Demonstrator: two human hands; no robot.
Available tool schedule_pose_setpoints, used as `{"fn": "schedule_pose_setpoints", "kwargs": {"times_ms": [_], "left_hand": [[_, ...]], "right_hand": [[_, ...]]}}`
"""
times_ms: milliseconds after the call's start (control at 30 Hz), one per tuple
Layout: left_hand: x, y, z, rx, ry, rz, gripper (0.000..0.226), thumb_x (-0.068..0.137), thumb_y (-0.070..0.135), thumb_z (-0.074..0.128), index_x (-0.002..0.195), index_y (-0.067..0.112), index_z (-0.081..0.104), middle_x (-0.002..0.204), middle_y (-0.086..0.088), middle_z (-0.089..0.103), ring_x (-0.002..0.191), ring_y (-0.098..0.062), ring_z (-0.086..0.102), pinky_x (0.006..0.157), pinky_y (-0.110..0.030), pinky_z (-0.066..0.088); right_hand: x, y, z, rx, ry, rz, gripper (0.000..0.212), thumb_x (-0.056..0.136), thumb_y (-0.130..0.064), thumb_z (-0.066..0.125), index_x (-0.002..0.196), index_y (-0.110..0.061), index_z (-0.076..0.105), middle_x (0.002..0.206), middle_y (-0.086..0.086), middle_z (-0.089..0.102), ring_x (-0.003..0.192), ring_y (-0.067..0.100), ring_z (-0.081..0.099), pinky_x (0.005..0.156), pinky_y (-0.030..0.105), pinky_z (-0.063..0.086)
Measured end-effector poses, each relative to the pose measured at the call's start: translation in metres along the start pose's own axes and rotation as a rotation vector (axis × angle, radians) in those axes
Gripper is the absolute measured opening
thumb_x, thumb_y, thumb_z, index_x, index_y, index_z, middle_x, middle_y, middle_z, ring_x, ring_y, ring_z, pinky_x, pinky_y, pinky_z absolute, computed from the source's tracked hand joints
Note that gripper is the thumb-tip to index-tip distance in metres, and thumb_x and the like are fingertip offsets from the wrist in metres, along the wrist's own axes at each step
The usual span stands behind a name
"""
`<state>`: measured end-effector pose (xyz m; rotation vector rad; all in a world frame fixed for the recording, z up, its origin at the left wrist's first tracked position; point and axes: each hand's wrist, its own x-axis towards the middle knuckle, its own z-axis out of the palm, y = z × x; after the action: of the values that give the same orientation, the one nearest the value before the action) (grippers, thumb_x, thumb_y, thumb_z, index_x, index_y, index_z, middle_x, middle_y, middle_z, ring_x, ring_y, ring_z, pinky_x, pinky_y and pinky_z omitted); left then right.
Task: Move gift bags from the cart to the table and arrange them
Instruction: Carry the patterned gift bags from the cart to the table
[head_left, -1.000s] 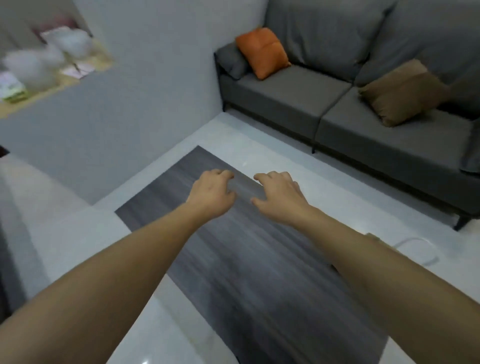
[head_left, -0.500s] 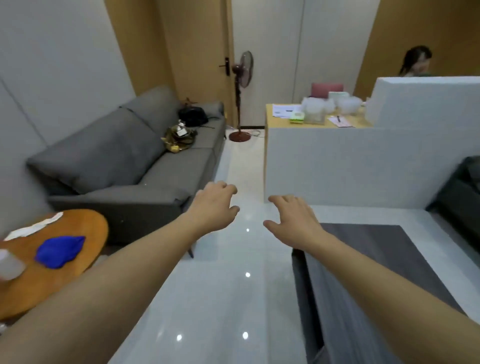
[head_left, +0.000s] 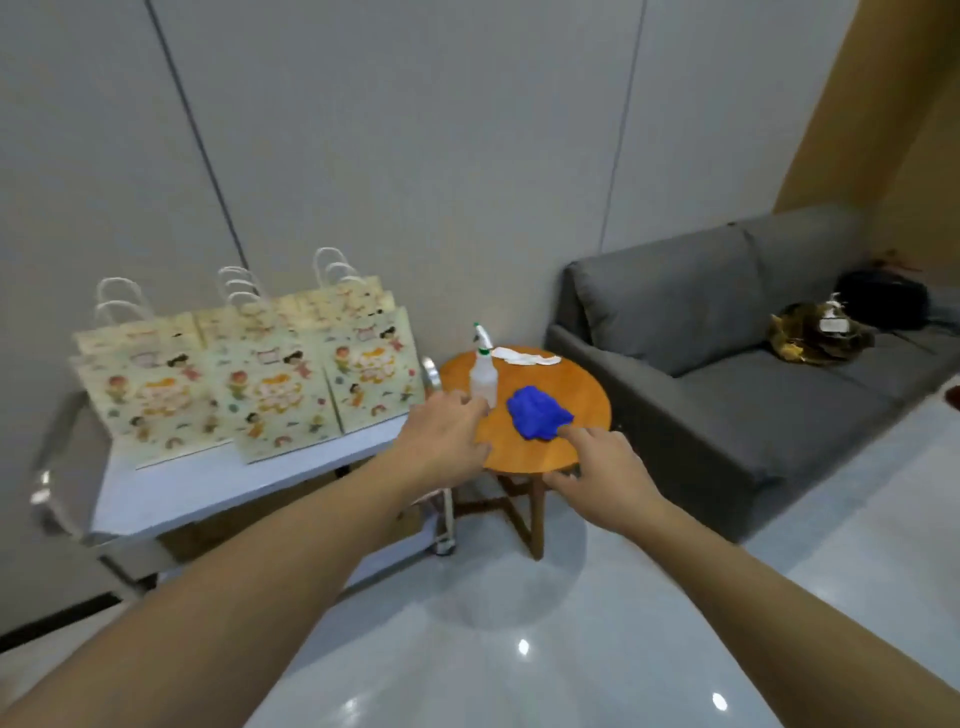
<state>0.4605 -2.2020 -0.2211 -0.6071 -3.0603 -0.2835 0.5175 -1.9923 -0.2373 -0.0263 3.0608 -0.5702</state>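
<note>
Hands, left hand (head_left: 447, 436) and right hand (head_left: 602, 470) both empty and loosely spread, should take gift bags (head_left: 249, 384) at ten o'clock by their handles.

A single head-worn wide-angle view looks forward and down from standing height. It faces the grey wall, with the white metal cart (head_left: 218, 483) left and the round wooden table (head_left: 587, 410) at centre, both near.

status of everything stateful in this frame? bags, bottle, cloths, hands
gift bags: upright in rows on the cart, none moved yet
spray bottle: upright on the round table
blue cloth: crumpled on the table
white cloth: lying at the far edge
left hand: empty
right hand: empty
</note>
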Motion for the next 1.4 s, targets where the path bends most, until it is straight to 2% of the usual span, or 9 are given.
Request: {"fn": "schedule_pose_setpoints", "kwargs": {"times_ms": [167,300,600,967,1067,1100,1200,1300,1400], "left_hand": [[-0.022,-0.118,-0.019,-0.005,0.034,-0.317,0.049,0.097,0.043,0.055,0.14,0.021,0.049,0.136,-0.006,0.051,0.124,-0.029,0.046,0.098,-0.047,0.046],[-0.009,-0.185,-0.043,0.009,0.096,-0.483,0.051,0.098,0.044,0.056,0.143,0.021,0.048,0.142,-0.005,0.049,0.13,-0.029,0.044,0.103,-0.047,0.044],[0.074,-0.292,-0.079,0.027,0.154,-0.738,0.052,0.096,0.041,0.057,0.143,0.022,0.049,0.14,-0.002,0.052,0.128,-0.027,0.046,0.099,-0.043,0.047],[0.149,-0.398,-0.071,-0.042,0.207,-0.655,0.057,0.097,0.031,0.06,0.149,0.02,0.04,0.149,-0.005,0.041,0.137,-0.027,0.037,0.107,-0.042,0.042],[0.175,-0.428,-0.061,-0.08,0.223,-0.587,0.059,0.096,0.028,0.062,0.149,0.02,0.038,0.151,-0.005,0.039,0.138,-0.027,0.037,0.107,-0.041,0.041],[0.183,-0.437,-0.058,-0.096,0.22,-0.563,0.06,0.095,0.027,0.063,0.149,0.02,0.038,0.151,-0.004,0.04,0.137,-0.026,0.038,0.107,-0.04,0.042],[0.201,-0.459,-0.049,-0.117,0.153,-0.461,0.057,0.092,0.024,0.063,0.145,0.019,0.044,0.144,-0.005,0.049,0.129,-0.027,0.047,0.102,-0.04,0.046],[0.211,-0.474,-0.048,-0.139,0.135,-0.363,0.035,0.094,0.021,0.057,0.128,0.018,0.063,0.123,-0.008,0.065,0.108,-0.027,0.06,0.081,-0.034,0.048],[0.212,-0.478,-0.053,-0.178,0.141,-0.317,0.025,0.09,0.016,0.056,0.108,0.019,0.074,0.105,-0.005,0.072,0.091,-0.025,0.061,0.068,-0.028,0.041]], "right_hand": [[0.097,-0.109,0.048,0.046,-0.102,-0.287,0.064,0.091,-0.046,0.064,0.147,-0.022,0.044,0.141,0.007,0.052,0.131,0.029,0.045,0.106,0.044,0.043],[0.161,-0.176,0.073,0.085,-0.175,-0.461,0.066,0.093,-0.047,0.061,0.15,-0.021,0.04,0.146,0.005,0.048,0.135,0.026,0.042,0.11,0.043,0.041],[0.305,-0.232,0.099,0.16,-0.276,-0.518,0.066,0.091,-0.049,0.063,0.148,-0.025,0.042,0.141,0.003,0.051,0.131,0.026,0.045,0.106,0.044,0.044],[0.402,-0.296,0.151,0.091,-0.335,-0.463,0.062,0.093,-0.046,0.063,0.147,-0.021,0.043,0.14,0.008,0.051,0.126,0.028,0.049,0.098,0.038,0.044],[0.416,-0.309,0.164,0.103,-0.28,-0.396,0.059,0.097,-0.048,0.058,0.147,-0.019,0.045,0.141,0.008,0.051,0.091,0.018,0.061,0.074,0.026,0.047],[0.419,-0.313,0.167,0.104,-0.27,-0.366,0.059,0.097,-0.049,0.058,0.146,-0.019,0.045,0.142,0.008,0.05,0.088,0.018,0.062,0.071,0.023,0.046],[0.428,-0.325,0.178,0.087,-0.253,-0.27,0.069,0.092,-0.054,0.064,0.148,-0.02,0.043,0.146,0.008,0.048,0.124,0.026,0.053,0.094,0.036,0.048],[0.432,-0.338,0.185,0.094,-0.229,-0.158,0.076,0.088,-0.052,0.071,0.15,-0.02,0.041,0.143,0.008,0.048,0.126,0.028,0.051,0.096,0.039,0.047],[0.429,-0.349,0.194,0.093,-0.197,-0.082,0.07,0.09,-0.043,0.068,0.15,-0.02,0.041,0.143,0.009,0.046,0.124,0.03,0.052,0.096,0.039,0.048]]}}
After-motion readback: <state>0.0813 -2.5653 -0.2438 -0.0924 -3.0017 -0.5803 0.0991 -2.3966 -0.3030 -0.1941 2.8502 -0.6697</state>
